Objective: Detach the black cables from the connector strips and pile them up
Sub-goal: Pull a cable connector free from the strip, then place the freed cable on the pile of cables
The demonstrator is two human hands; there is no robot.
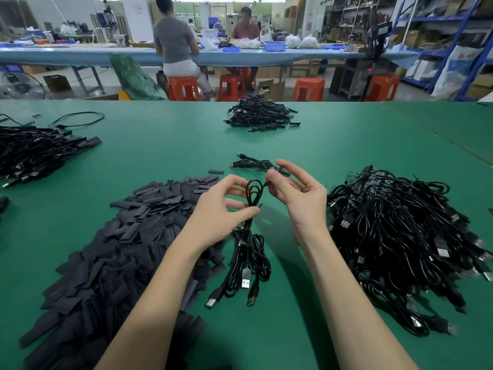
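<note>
My left hand [222, 209] pinches a small bundle of black USB cables [249, 252] above the green table [320, 145]; their plugs hang down toward me. My right hand [298, 193] pinches the upper end of one cable loop between thumb and forefinger. A big heap of black cables [400, 236], some still on green connector strips, lies to the right. A few loose cables [253, 164] lie just beyond my hands.
A wide pile of flat black strips [128, 241] covers the table at left. More cable piles sit at the far left [34, 153] and far centre [260, 114]. Beyond the table edge are orange stools, another bench and two seated people.
</note>
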